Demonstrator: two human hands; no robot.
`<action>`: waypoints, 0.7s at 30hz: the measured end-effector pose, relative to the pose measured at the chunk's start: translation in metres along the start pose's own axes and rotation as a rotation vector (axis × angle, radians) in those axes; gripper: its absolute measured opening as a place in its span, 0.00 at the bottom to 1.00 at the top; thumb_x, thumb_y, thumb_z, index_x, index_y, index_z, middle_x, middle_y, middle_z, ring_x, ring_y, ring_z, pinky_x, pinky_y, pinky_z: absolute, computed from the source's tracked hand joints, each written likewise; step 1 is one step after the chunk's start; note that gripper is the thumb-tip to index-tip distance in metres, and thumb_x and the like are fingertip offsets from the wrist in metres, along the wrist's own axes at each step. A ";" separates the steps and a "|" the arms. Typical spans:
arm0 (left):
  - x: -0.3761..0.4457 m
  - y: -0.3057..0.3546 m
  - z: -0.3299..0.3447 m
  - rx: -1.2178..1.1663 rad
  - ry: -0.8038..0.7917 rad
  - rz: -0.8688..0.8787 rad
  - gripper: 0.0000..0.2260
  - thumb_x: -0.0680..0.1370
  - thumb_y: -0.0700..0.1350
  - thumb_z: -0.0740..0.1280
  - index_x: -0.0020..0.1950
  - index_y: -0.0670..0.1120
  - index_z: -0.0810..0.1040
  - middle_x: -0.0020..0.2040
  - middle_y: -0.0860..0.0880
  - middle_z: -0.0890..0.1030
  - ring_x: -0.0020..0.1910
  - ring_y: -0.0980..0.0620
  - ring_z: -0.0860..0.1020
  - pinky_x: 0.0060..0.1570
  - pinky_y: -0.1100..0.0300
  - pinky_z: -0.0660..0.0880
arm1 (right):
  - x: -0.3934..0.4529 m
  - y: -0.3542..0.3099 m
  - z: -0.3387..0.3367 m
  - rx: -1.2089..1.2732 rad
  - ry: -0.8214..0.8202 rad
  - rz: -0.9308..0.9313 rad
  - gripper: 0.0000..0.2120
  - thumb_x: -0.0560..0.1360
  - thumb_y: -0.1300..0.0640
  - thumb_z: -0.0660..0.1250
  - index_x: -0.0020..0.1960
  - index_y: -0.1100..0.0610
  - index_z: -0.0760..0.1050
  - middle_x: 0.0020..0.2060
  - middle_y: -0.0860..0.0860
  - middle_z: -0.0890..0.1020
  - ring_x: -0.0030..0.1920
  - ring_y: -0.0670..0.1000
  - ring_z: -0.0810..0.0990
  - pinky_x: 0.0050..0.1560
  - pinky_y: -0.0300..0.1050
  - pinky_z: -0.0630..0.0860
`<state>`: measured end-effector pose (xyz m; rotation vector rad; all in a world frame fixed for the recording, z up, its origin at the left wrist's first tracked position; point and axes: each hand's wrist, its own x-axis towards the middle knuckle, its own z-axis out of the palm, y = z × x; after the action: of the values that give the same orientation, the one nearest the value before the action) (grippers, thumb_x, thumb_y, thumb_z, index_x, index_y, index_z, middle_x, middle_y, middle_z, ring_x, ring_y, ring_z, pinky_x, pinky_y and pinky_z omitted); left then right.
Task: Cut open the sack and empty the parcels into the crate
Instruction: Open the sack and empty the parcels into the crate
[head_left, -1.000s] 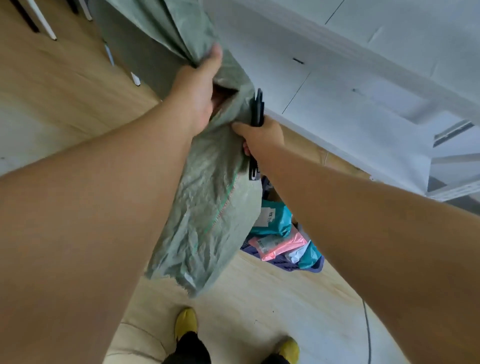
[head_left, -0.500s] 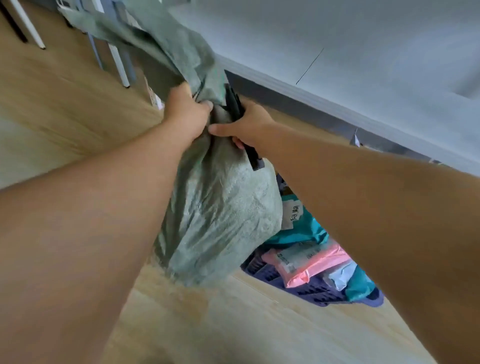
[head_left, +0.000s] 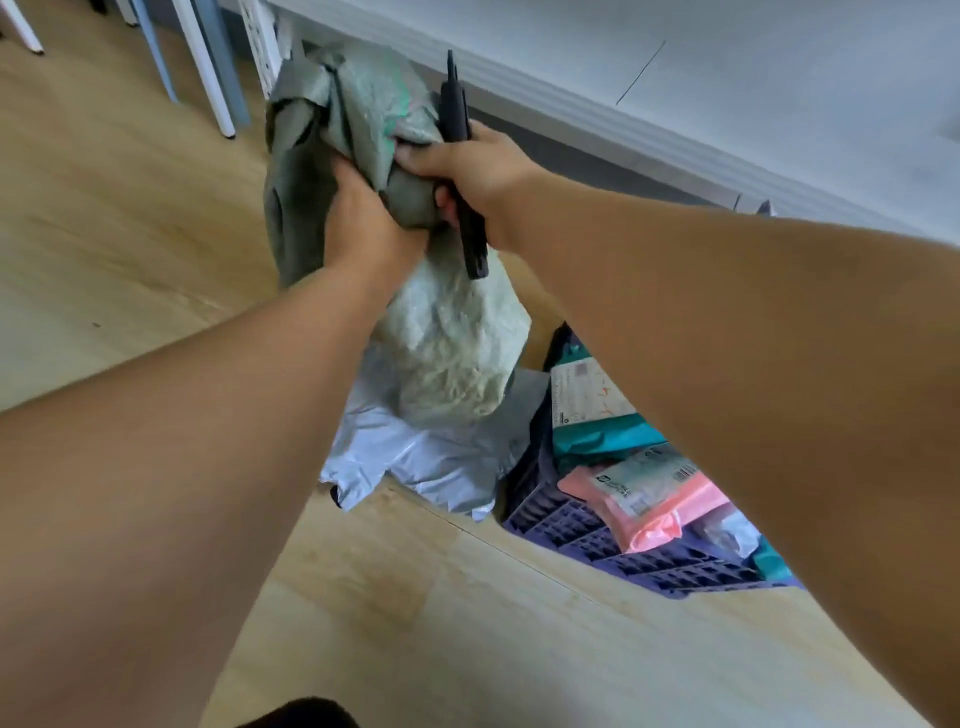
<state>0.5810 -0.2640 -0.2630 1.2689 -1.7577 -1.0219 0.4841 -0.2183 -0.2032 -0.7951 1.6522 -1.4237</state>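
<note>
I hold a crumpled grey-green woven sack (head_left: 447, 353) bunched up in both hands above the floor. My left hand (head_left: 363, 223) grips a fistful of its fabric. My right hand (head_left: 467, 166) grips the sack beside it and also clasps a black cutter (head_left: 460, 156) that sticks out above and below the fist. To the lower right stands a purple plastic crate (head_left: 582, 535) with teal (head_left: 597, 441) and pink (head_left: 649, 504) parcels in it. A white plastic parcel (head_left: 415, 457) lies on the floor under the sack, left of the crate.
The floor is light wood (head_left: 467, 623). A white wall base (head_left: 623, 130) runs diagonally behind the sack. White and blue chair legs (head_left: 208, 67) stand at the upper left. My dark trouser leg (head_left: 306, 714) shows at the bottom edge.
The sack has gone from hanging long to being bunched into a ball between both hands. The view tilted, and a white parcel now shows on the floor beneath it.
</note>
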 end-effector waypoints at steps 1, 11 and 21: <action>0.007 -0.003 -0.009 0.072 0.056 0.051 0.32 0.72 0.46 0.71 0.73 0.46 0.62 0.64 0.47 0.75 0.62 0.48 0.74 0.59 0.58 0.70 | 0.001 0.002 0.008 0.007 -0.016 -0.017 0.11 0.71 0.64 0.75 0.49 0.58 0.75 0.31 0.53 0.76 0.22 0.46 0.69 0.24 0.37 0.68; 0.020 -0.095 -0.115 0.753 0.381 0.446 0.10 0.78 0.38 0.57 0.55 0.39 0.74 0.58 0.38 0.73 0.60 0.40 0.68 0.51 0.46 0.68 | 0.003 0.048 0.064 -0.316 -0.257 0.142 0.20 0.73 0.59 0.74 0.63 0.58 0.75 0.41 0.56 0.74 0.27 0.47 0.69 0.27 0.38 0.69; -0.042 -0.241 -0.093 1.120 -0.053 0.251 0.13 0.71 0.32 0.67 0.55 0.40 0.75 0.54 0.38 0.72 0.54 0.37 0.70 0.48 0.45 0.72 | -0.019 0.196 0.075 -0.372 -0.068 0.530 0.13 0.75 0.62 0.69 0.59 0.59 0.76 0.33 0.53 0.74 0.28 0.49 0.71 0.30 0.40 0.70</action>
<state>0.7671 -0.2883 -0.4461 1.5476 -2.5551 0.1781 0.5663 -0.2045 -0.3965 -0.5331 1.9196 -0.7280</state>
